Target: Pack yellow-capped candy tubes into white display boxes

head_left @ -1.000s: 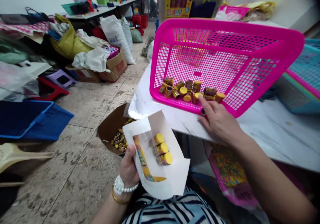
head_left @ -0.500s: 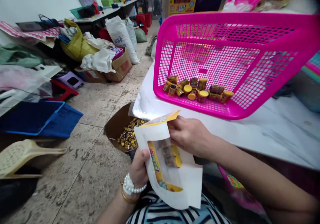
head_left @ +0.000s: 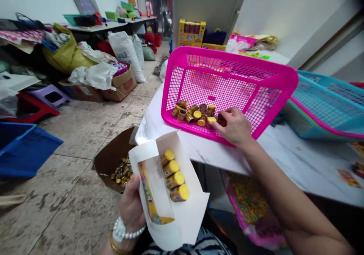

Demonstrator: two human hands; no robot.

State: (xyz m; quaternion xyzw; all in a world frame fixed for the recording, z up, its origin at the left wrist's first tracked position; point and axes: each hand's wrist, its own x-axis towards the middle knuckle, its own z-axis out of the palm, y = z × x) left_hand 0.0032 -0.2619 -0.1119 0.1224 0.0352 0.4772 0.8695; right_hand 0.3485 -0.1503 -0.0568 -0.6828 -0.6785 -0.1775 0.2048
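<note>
At the two o'clock position of the head view, taken from its centre with twelve at the top, a bright pink, rectangular, perforated plastic basket [head_left: 230,56] rests tilted on a white, marble-patterned tabletop [head_left: 156,120], its mouth toward the wearer. Loose small brown-and-yellow cylindrical tubs [head_left: 182,114] lie along its low near side; some show yellow lids, others dark ends.

The step in hand appears to be picking from these tubs. The bare right hand [head_left: 237,130], at three o'clock, reaches into the basket, thumb and fingers bent around the right end of the pile. Whether they are apart or closed on a tub cannot be told. The next move calls for thumb and finger on opposite sides of a single tub, without dragging its neighbours.

At seven o'clock, the bare left hand [head_left: 131,202] is clamped on the left side of a white paperboard box with a clear window [head_left: 195,198], held open just past six o'clock. Inside it, four yellow-lidded cylindrical tubs [head_left: 171,168] lie in one row, touching or nearly so, lids toward the right.

At eight o'clock, an open brown cardboard carton [head_left: 109,154] on the floor contains many similar pieces [head_left: 122,171]. Between four and five o'clock, a pink-rimmed container [head_left: 231,194] below the tabletop holds small multicoloured pieces [head_left: 250,198].
</note>
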